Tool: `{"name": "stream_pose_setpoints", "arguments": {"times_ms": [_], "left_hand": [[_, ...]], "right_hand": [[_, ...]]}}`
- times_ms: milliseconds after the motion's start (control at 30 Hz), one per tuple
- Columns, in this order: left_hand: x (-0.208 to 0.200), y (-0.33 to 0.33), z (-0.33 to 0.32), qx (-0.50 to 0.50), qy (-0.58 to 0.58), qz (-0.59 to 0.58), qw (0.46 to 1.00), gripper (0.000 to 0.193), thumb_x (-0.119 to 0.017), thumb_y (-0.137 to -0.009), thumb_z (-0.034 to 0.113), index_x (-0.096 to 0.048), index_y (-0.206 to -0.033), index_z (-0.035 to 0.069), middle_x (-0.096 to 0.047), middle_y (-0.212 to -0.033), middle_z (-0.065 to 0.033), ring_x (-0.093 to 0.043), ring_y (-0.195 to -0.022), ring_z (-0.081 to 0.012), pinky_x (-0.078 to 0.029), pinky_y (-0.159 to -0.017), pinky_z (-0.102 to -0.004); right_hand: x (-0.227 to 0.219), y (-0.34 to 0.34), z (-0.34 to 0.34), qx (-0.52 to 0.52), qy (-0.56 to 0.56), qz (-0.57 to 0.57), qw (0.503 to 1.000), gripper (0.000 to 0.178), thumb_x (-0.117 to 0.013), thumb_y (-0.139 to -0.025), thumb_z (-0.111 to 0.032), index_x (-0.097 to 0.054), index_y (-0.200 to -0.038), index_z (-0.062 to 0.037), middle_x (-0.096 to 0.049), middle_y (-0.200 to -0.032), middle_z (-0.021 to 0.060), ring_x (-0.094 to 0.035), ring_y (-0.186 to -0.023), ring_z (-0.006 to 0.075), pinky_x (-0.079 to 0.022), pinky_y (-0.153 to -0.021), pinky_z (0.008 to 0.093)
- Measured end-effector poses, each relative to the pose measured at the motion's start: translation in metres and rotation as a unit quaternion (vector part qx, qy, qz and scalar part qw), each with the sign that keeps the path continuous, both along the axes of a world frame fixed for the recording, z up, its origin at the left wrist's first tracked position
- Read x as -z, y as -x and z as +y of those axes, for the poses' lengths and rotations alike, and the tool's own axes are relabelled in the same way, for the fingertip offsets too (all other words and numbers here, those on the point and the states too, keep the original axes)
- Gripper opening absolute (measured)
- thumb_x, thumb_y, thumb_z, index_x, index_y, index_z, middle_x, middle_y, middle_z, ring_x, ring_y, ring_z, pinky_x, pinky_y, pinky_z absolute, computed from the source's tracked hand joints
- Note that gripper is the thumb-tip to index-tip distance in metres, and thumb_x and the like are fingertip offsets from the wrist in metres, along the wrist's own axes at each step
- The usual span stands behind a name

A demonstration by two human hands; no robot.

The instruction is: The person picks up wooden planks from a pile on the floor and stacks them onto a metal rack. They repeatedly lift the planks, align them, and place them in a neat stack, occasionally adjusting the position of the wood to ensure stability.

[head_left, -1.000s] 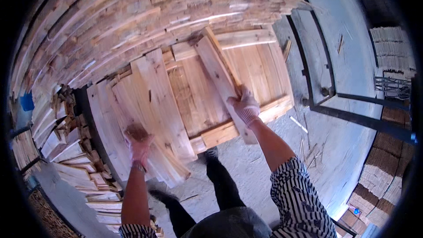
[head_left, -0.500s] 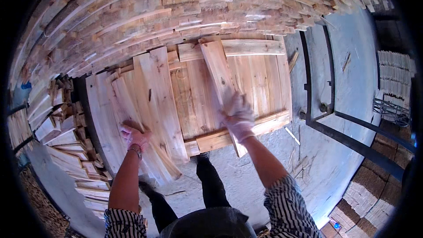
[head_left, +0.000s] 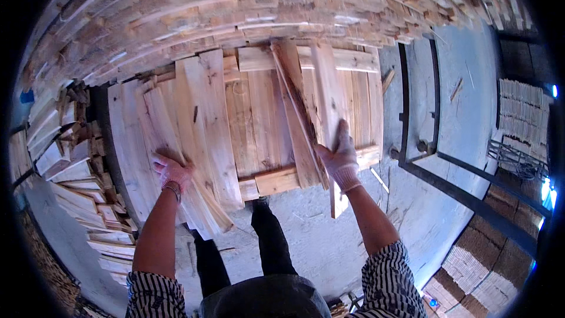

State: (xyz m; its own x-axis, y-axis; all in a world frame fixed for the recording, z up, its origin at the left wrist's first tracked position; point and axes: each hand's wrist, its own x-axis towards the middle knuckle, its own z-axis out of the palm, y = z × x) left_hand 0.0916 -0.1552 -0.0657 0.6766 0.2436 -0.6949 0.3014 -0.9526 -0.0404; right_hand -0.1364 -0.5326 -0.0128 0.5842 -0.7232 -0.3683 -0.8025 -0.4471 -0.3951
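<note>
My right hand, in a pale glove, grips a long wooden board near its close end, thumb at the left edge and fingers along the right. Just left of it a second board leans on edge, showing a dark, rough side. Both lie across a layer of side-by-side boards with crosswise strips at the near and far sides. My left hand, also gloved, rests with fingers apart on a narrow slanting board among loose boards at the left. The undersides of its fingers are hidden.
A tall stack of boards fills the far side. Offcuts are piled at the left. To the right stands a dark metal frame on the concrete floor, with bundled strips beyond. My legs are close to the boards.
My right hand has moved slightly right and now grips a board that lies farther right. A slanted board beside it now shows its dark edge. My left hand stays on the left boards.
</note>
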Motion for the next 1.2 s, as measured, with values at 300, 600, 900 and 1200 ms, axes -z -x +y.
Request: {"name": "stream_pose_setpoints", "arguments": {"times_ms": [300, 600, 900, 1200], "left_hand": [[0.007, -0.002, 0.005, 0.012, 0.007, 0.003, 1.0, 0.131, -0.082, -0.071, 0.041, 0.013, -0.151, -0.005, -0.01, -0.156, -0.0337, -0.02, -0.145, -0.0427, -0.029, -0.118, -0.0461], [0.007, 0.0, 0.007, -0.004, 0.025, -0.001, 1.0, 0.125, -0.08, -0.073, 0.035, 0.011, -0.148, -0.008, -0.013, -0.151, -0.0345, -0.028, -0.14, -0.0438, -0.037, -0.112, -0.0448], [0.014, 0.002, 0.003, 0.028, 0.008, -0.036, 0.999, 0.131, -0.082, -0.07, 0.039, 0.012, -0.148, -0.009, -0.006, -0.153, -0.0392, -0.019, -0.144, -0.0459, -0.033, -0.115, -0.0444], [0.005, -0.001, 0.004, 0.031, -0.023, -0.005, 0.999, 0.126, -0.076, -0.076, 0.046, 0.011, -0.15, -0.007, -0.014, -0.153, -0.0373, -0.025, -0.143, -0.0445, -0.03, -0.116, -0.0467]], "right_hand": [[0.029, -0.053, 0.023, 0.012, -0.009, 0.167, 0.986, 0.093, -0.07, -0.081, -0.037, -0.018, -0.155, -0.0171, -0.053, -0.127, 0.0239, -0.058, -0.114, 0.042, -0.049, -0.095, 0.0469], [-0.04, 0.068, -0.119, 0.067, 0.234, 0.181, 0.953, 0.106, -0.08, -0.073, -0.026, -0.016, -0.156, -0.0173, -0.057, -0.12, 0.0246, -0.062, -0.104, 0.0413, -0.052, -0.088, 0.0482], [0.034, -0.071, 0.036, -0.015, 0.048, 0.118, 0.992, 0.107, -0.08, -0.072, -0.041, -0.017, -0.156, -0.0168, -0.049, -0.131, 0.0201, -0.047, -0.126, 0.0421, -0.044, -0.1, 0.0489], [0.014, -0.07, 0.083, -0.057, 0.039, 0.109, 0.992, 0.093, -0.073, -0.077, -0.044, -0.025, -0.154, -0.021, -0.053, -0.127, 0.0171, -0.055, -0.112, 0.0403, -0.048, -0.091, 0.0516]]}}
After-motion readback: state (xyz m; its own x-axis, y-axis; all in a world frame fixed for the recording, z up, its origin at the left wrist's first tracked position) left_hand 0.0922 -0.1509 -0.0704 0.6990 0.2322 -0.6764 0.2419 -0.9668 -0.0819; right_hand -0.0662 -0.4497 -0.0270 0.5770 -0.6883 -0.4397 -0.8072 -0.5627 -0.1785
